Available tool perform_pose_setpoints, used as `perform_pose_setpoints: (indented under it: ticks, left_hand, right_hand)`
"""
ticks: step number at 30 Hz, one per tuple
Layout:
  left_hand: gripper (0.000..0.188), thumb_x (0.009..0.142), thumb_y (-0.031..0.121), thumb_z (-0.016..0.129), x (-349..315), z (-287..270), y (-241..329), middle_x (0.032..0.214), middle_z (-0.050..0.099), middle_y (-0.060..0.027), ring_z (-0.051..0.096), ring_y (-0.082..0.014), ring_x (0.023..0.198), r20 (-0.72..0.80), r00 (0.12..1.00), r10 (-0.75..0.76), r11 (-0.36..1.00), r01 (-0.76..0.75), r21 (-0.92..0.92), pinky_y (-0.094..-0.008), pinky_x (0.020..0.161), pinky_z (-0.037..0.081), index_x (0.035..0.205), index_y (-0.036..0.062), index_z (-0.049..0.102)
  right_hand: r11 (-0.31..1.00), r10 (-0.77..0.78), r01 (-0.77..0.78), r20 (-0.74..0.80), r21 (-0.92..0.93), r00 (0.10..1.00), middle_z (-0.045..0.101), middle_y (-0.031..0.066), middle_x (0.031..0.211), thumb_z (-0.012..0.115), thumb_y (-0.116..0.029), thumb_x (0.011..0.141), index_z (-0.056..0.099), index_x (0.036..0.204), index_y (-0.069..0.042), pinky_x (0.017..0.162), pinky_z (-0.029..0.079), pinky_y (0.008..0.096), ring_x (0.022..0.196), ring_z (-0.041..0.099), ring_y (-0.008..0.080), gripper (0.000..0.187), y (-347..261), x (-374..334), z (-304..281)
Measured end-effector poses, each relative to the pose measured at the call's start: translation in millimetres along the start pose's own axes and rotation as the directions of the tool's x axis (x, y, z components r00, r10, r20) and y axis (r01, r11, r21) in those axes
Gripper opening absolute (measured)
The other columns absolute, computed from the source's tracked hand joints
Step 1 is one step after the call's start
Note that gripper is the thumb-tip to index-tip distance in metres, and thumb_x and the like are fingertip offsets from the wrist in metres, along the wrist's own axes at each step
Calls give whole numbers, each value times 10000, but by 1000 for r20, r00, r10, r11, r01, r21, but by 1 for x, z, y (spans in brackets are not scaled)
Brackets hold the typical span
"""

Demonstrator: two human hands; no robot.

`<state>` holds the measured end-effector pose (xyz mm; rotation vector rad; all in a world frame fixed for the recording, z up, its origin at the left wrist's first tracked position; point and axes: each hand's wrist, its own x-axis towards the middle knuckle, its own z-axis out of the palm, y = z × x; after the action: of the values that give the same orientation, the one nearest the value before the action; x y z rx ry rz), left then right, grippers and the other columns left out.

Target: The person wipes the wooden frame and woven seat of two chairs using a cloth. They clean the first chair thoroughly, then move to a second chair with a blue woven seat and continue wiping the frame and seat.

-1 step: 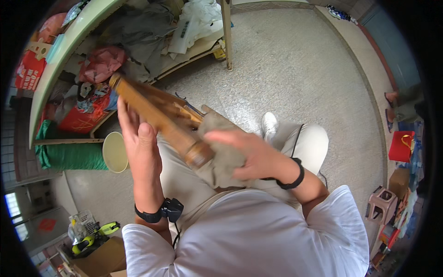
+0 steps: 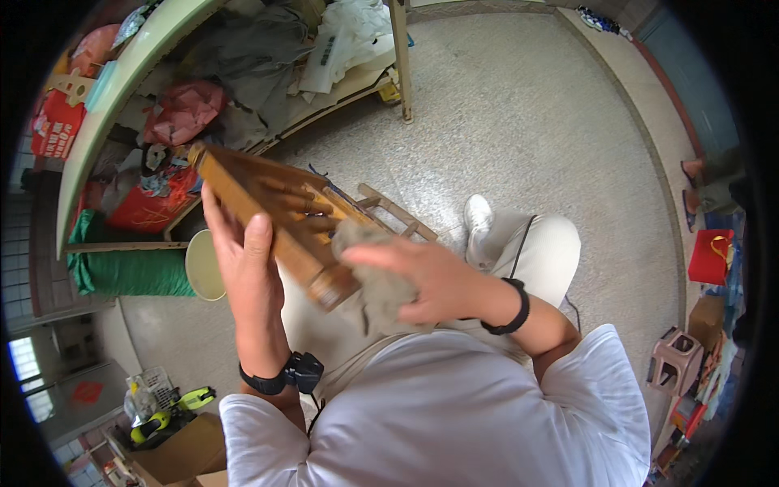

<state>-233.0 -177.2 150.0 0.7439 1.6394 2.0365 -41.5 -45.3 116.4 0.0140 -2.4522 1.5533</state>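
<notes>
Across my lap a brown wooden frame with turned spindles (image 2: 268, 215) is tilted, its long flat rail toward me. My left hand (image 2: 250, 260) is on the rail's left side, thumb over the near edge and fingers partly hidden behind the wood. My right hand (image 2: 430, 280) grips a crumpled grey-brown cloth (image 2: 372, 284) at the frame's right end, index finger stretched along it. The cloth lies against or very close to the wood; blur hides the exact contact. Beyond the cloth, wooden bars (image 2: 398, 213) slant toward the floor; whether they join the frame, I cannot tell.
A table (image 2: 85, 174) at the left has a lower shelf piled with plastic bags (image 2: 345, 49) and a pink bag (image 2: 185, 112). A pale yellow bucket (image 2: 207, 266) stands beside it. A cardboard box (image 2: 182, 454) sits lower left, a plastic stool (image 2: 676, 357) at right. Another person's feet (image 2: 691, 191) show far right.
The frame's near end has shifted left and turned, showing more spindles and the bars beyond. My right hand and the cloth have moved slightly left. My left hand keeps its place.
</notes>
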Motion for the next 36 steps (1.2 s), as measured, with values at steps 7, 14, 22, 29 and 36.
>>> perform_pose_setpoints:
  ticks: [7,14,22,29,36]
  left_hand:
    - [819,768,105,600,-25,-39,36,1367,441,-169,534,-261,1162,-66,995,-77,990,84,110,-376,973,469,1496,43,231]
    - [872,700,80,549,-32,-61,37,1407,398,-163,483,-291,1242,-68,994,-84,996,85,14,-463,1043,431,1507,64,218]
    - [922,703,91,549,-26,-52,35,1420,402,-159,473,-268,1254,-86,987,-137,985,145,95,-350,1046,401,1525,21,137]
    - [973,681,159,617,-35,-66,40,1451,359,-164,392,-301,1347,-95,990,-102,992,108,66,-494,1071,394,1530,73,149]
    - [1043,658,226,702,-32,-66,39,1464,338,-163,354,-316,1378,-131,984,-122,988,133,80,-492,1080,390,1525,64,146]
  right_hand:
    - [989,-134,129,78,71,988,562,139,961,666,-160,730,458,1403,-256,671,498,392,762,619,309,710,22,0,43]
    - [882,289,-210,-132,422,948,552,131,1328,623,-26,753,423,1423,-107,964,474,354,1155,590,233,704,58,27,15]
    - [898,-409,427,-568,-111,714,566,120,1175,675,-132,706,518,1336,-271,870,511,421,1049,602,341,664,-19,185,56]
    - [972,206,-220,-147,-84,967,574,88,1110,617,-138,823,611,1128,-201,821,510,423,999,602,285,312,145,167,91]
    - [846,419,-384,17,-371,908,662,169,1046,613,-85,787,669,1096,-116,818,531,450,936,651,342,316,244,106,142]
